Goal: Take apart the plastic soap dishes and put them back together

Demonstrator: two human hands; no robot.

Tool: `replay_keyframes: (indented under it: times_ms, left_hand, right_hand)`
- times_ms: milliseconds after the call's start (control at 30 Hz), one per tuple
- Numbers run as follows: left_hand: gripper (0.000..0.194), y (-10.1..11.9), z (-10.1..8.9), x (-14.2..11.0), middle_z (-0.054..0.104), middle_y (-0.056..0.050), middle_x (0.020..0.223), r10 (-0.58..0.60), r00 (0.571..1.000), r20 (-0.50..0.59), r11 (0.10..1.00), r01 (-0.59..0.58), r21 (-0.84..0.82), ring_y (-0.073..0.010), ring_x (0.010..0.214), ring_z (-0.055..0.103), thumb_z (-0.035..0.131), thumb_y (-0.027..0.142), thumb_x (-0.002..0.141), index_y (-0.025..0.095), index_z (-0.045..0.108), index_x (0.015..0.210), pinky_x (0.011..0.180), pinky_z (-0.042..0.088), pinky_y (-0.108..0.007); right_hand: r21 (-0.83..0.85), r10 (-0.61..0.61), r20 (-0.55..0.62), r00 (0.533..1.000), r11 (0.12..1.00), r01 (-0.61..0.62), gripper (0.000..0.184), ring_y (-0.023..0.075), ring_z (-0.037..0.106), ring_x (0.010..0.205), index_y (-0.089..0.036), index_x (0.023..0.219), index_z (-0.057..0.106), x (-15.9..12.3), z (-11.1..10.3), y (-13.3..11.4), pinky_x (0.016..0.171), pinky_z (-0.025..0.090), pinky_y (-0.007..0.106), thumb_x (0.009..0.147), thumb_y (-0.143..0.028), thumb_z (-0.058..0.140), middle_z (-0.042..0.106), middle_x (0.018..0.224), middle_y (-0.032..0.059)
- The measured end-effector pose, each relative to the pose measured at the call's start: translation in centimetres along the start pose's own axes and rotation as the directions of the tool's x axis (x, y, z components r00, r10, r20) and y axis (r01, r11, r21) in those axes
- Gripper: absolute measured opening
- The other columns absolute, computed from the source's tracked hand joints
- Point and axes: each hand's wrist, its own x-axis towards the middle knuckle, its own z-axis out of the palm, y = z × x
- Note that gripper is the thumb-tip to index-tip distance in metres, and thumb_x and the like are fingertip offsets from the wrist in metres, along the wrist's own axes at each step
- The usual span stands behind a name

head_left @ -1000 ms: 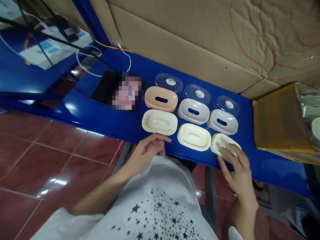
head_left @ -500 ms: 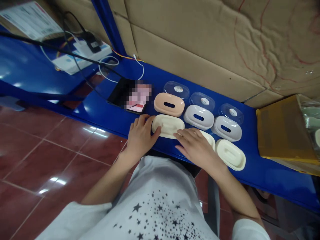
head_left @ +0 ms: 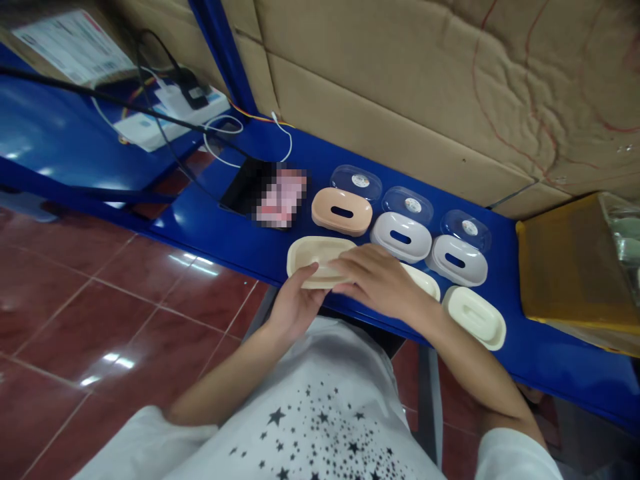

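Note:
A cream oval soap dish, hollow side up, is tilted at the front edge of the blue shelf. My left hand grips its near left side, thumb over the rim and fingers underneath. Across its right end lies my right hand, closed on it with fingers over the inside and thumb near the front rim; these fingers are slightly blurred. Partly behind my right wrist is a second cream dish. Farther right sits a third cream dish. Behind stand a peach slotted tray and two white slotted trays.
Clear lids with round labels lie along the back. To the left are a phone with a pixelated screen, cables and a white power strip. A taped carton stands at the right, against the cardboard wall.
The left cream dish has come up off the shelf, tilted towards me and shifted slightly left. My left hand has moved down and under it; my right fingers reach farther over it.

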Motion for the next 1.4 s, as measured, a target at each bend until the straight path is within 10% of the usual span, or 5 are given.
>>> replay_keyframes:
  times_ms: [333, 567, 900, 1267, 1400]
  left_hand:
    - [0.042, 1.6, -1.3, -0.1, 0.082, -0.009, 0.129, -0.062, 0.996, -0.057, 0.991, 0.054, -0.125, -0.0302, 0.13, 0.074, 0.071, 0.043, 0.097, 0.021, 0.071, 0.133, 0.106, 0.065, -0.042]
    - [0.06, 1.3, -0.8, 1.5, 0.079, -0.012, 0.136, -0.155, 0.979, 0.131, 0.972, 0.175, -0.156, -0.0326, 0.135, 0.071, 0.056, 0.066, 0.103, 0.019, 0.071, 0.136, 0.108, 0.062, -0.046]
    - [0.046, 1.5, 0.2, 3.9, 0.083, -0.01, 0.12, -0.135, 0.974, 0.182, 0.968, 0.169, -0.186, -0.025, 0.109, 0.077, 0.057, 0.053, 0.107, 0.017, 0.074, 0.13, 0.1, 0.062, -0.039]
    - [0.045, 0.9, -0.1, 4.5, 0.082, -0.008, 0.132, -0.143, 0.958, 0.247, 0.96, 0.195, -0.203, -0.0327, 0.134, 0.07, 0.055, 0.05, 0.108, 0.022, 0.073, 0.138, 0.111, 0.057, -0.048]
    - [0.048, 1.0, -0.2, 4.1, 0.081, -0.009, 0.135, -0.136, 0.961, 0.24, 0.962, 0.186, -0.2, -0.0346, 0.139, 0.068, 0.053, 0.053, 0.109, 0.021, 0.073, 0.139, 0.114, 0.055, -0.05]
  right_hand:
    - [-0.236, 0.201, 0.178, 0.963, 0.959, -0.157, 0.039, 0.0395, 0.066, 0.135, -0.01, 0.146, 0.064, 4.9, 1.7, 6.6, 0.108, 0.047, 0.054, 0.109, -0.018, 0.055, 0.074, 0.143, 0.0231]
    - [0.066, 0.085, 0.193, 0.977, 0.993, -0.099, 0.043, 0.0292, 0.067, 0.136, -0.026, 0.155, 0.061, 2.7, -1.4, 3.4, 0.106, 0.049, 0.046, 0.113, -0.025, 0.052, 0.074, 0.151, 0.0079]
    - [-0.186, 0.042, 0.187, 0.981, 0.983, -0.007, 0.045, 0.0321, 0.066, 0.138, -0.011, 0.152, 0.063, 0.8, 0.7, 0.6, 0.113, 0.05, 0.047, 0.109, -0.01, 0.05, 0.072, 0.151, 0.018]
    - [-0.089, 0.397, 0.226, 0.89, 0.918, -0.387, 0.089, 0.0452, 0.028, 0.169, -0.016, 0.175, 0.034, 8.9, 0.1, 14.6, 0.134, 0.03, 0.066, 0.1, -0.044, 0.074, 0.026, 0.184, 0.022]
    - [-0.001, 0.465, 0.227, 0.856, 0.879, -0.477, 0.101, 0.0466, 0.041, 0.161, -0.015, 0.173, 0.037, 10.8, 1.0, 16.5, 0.131, 0.035, 0.067, 0.09, -0.047, 0.084, 0.039, 0.177, 0.0245]
